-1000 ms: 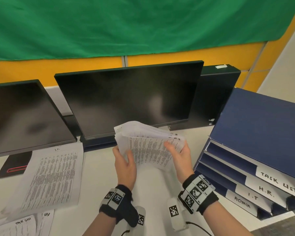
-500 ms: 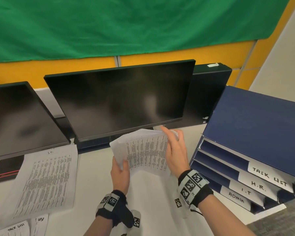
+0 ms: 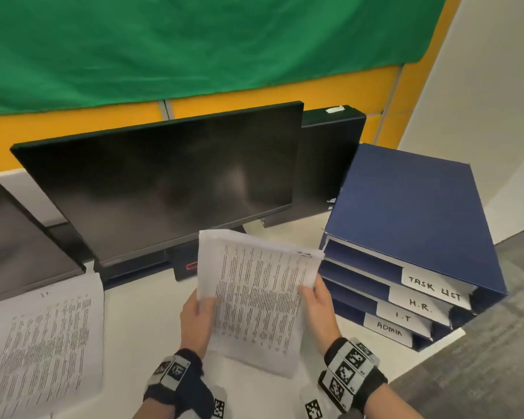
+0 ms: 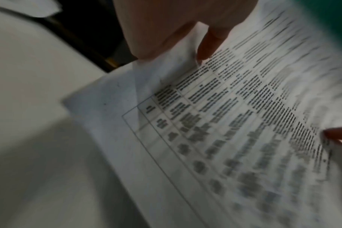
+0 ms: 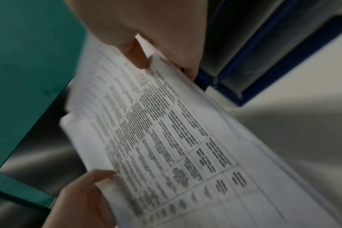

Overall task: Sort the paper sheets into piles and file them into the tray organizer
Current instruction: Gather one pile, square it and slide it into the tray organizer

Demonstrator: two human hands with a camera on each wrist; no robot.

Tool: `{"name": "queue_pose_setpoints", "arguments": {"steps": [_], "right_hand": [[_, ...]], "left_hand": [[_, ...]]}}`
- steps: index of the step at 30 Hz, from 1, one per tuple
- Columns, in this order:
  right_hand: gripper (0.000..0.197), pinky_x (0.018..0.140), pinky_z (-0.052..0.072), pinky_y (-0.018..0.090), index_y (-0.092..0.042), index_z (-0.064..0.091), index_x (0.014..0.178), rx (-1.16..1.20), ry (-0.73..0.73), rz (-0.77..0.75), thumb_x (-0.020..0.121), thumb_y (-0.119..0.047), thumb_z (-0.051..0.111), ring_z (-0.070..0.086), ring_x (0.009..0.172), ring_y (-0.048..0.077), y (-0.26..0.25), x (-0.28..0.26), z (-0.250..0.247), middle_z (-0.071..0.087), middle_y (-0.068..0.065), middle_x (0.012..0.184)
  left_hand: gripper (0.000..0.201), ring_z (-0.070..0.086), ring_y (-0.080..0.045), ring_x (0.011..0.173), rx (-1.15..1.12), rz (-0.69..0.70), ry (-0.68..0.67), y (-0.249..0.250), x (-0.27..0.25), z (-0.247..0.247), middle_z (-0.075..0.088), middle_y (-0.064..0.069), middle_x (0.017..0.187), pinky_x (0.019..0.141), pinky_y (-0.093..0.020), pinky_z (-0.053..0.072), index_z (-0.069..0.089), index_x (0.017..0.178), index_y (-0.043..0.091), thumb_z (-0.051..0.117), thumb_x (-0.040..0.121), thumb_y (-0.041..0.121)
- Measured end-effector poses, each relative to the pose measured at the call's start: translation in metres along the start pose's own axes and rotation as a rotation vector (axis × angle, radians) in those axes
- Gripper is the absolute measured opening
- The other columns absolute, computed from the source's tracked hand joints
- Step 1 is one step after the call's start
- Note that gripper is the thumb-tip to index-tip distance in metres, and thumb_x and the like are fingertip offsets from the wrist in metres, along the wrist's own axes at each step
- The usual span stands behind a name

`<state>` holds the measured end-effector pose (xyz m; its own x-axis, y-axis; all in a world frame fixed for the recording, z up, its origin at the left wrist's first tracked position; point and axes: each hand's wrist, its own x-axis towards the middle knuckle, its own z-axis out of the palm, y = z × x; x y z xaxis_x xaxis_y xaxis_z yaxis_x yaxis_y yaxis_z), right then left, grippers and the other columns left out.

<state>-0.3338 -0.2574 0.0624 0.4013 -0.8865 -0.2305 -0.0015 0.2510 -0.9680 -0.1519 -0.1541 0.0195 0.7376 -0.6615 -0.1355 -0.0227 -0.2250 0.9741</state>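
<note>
Both hands hold one stack of printed paper sheets upright above the white desk. My left hand pinches its left edge, thumb on the front; the same stack fills the left wrist view under that thumb. My right hand grips the right edge, and in the right wrist view its thumb lies on the stack. The blue tray organizer stands just right of the stack, its slots labelled TASK LIST, H.R., I.T and ADMIN.
A pile of printed sheets lies on the desk at the left. A dark monitor stands right behind the held stack, a second monitor at far left. The desk edge runs below the organizer.
The fanned stack has been squared up and carried right, close to the organizer. My right hand went from the stack's top edge to gripping its right side.
</note>
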Motion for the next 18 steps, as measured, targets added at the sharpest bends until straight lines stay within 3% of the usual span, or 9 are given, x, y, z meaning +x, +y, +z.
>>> {"name": "queue_pose_setpoints", "arguments": {"steps": [2, 3, 5, 6, 7, 10, 13, 15, 18], "right_hand": [[0.038, 0.086, 0.053, 0.035, -0.030, 0.056, 0.120, 0.099, 0.116, 0.043, 0.095, -0.007, 0.041, 0.067, 0.102, 0.012, 0.019, -0.015, -0.020, 0.069, -0.005, 0.113], [0.039, 0.089, 0.052, 0.038, -0.028, 0.055, 0.123, 0.115, 0.174, 0.068, 0.095, -0.006, 0.040, 0.066, 0.103, 0.014, 0.028, -0.024, -0.033, 0.069, -0.005, 0.114], [0.037, 0.095, 0.048, 0.046, -0.023, 0.054, 0.124, 0.094, 0.288, 0.122, 0.094, -0.006, 0.040, 0.065, 0.105, 0.020, 0.045, -0.037, -0.062, 0.068, 0.000, 0.116], [0.036, 0.095, 0.048, 0.049, -0.021, 0.055, 0.123, 0.068, 0.342, 0.144, 0.093, -0.006, 0.041, 0.065, 0.104, 0.024, 0.051, -0.042, -0.077, 0.068, 0.003, 0.115], [0.034, 0.092, 0.049, 0.050, -0.018, 0.056, 0.121, 0.043, 0.395, 0.162, 0.092, -0.007, 0.043, 0.065, 0.100, 0.026, 0.052, -0.046, -0.090, 0.068, 0.007, 0.113], [0.024, 0.086, 0.051, 0.047, -0.012, 0.060, 0.111, 0.017, 0.532, 0.234, 0.091, -0.008, 0.047, 0.066, 0.089, 0.030, 0.050, -0.054, -0.129, 0.069, 0.012, 0.105], [0.028, 0.092, 0.048, 0.052, -0.011, 0.059, 0.114, -0.010, 0.605, 0.249, 0.088, -0.016, 0.052, 0.064, 0.095, 0.032, 0.032, -0.054, -0.156, 0.066, 0.013, 0.111], [0.039, 0.091, 0.048, 0.050, -0.008, 0.052, 0.126, -0.009, 0.649, 0.241, 0.088, -0.017, 0.054, 0.060, 0.099, 0.029, 0.016, -0.047, -0.169, 0.062, 0.009, 0.112], [0.039, 0.088, 0.050, 0.048, -0.001, 0.049, 0.127, 0.097, 0.655, 0.249, 0.091, -0.012, 0.055, 0.062, 0.086, 0.030, -0.009, -0.037, -0.181, 0.063, 0.015, 0.095]], "left_hand": [[0.040, 0.060, -0.023, 0.108, 0.081, 0.027, -0.115, -0.004, -0.014, 0.010, 0.062, -0.004, 0.118, 0.095, -0.043, 0.049, 0.052, 0.124, 0.016, 0.046, 0.087, 0.031], [0.038, 0.058, -0.009, 0.108, 0.108, 0.025, -0.160, -0.004, -0.023, 0.016, 0.060, 0.003, 0.120, 0.098, -0.030, 0.045, 0.045, 0.131, 0.018, 0.044, 0.093, 0.024], [0.031, 0.055, 0.019, 0.077, 0.190, 0.021, -0.288, -0.001, -0.046, 0.032, 0.058, 0.025, 0.090, 0.078, -0.004, 0.038, 0.039, 0.120, 0.032, 0.037, 0.098, 0.009], [0.033, 0.051, 0.025, 0.066, 0.234, 0.019, -0.368, 0.001, -0.055, 0.041, 0.055, 0.029, 0.077, 0.068, 0.000, 0.035, 0.038, 0.118, 0.034, 0.035, 0.099, 0.008], [0.034, 0.049, 0.029, 0.062, 0.259, 0.000, -0.445, 0.000, -0.063, 0.052, 0.051, 0.029, 0.075, 0.063, 0.002, 0.035, 0.035, 0.122, 0.033, 0.034, 0.099, 0.008], [0.042, 0.054, 0.017, 0.061, 0.300, -0.056, -0.609, 0.000, -0.068, 0.083, 0.048, 0.022, 0.080, 0.060, 0.002, 0.038, 0.028, 0.142, 0.016, 0.030, 0.100, 0.013], [0.037, 0.064, -0.013, 0.094, 0.263, -0.037, -0.726, 0.017, -0.065, 0.111, 0.066, 0.002, 0.109, 0.084, -0.019, 0.049, 0.039, 0.134, 0.021, 0.029, 0.098, 0.016], [0.028, 0.063, -0.015, 0.101, 0.214, -0.050, -0.775, 0.028, -0.063, 0.120, 0.064, 0.002, 0.116, 0.094, -0.033, 0.049, 0.046, 0.122, 0.022, 0.033, 0.097, 0.020], [0.026, 0.062, -0.010, 0.105, 0.117, -0.130, -0.840, 0.035, -0.060, 0.119, 0.064, 0.007, 0.116, 0.093, -0.033, 0.050, 0.050, 0.118, 0.024, 0.047, 0.093, 0.028]]}}
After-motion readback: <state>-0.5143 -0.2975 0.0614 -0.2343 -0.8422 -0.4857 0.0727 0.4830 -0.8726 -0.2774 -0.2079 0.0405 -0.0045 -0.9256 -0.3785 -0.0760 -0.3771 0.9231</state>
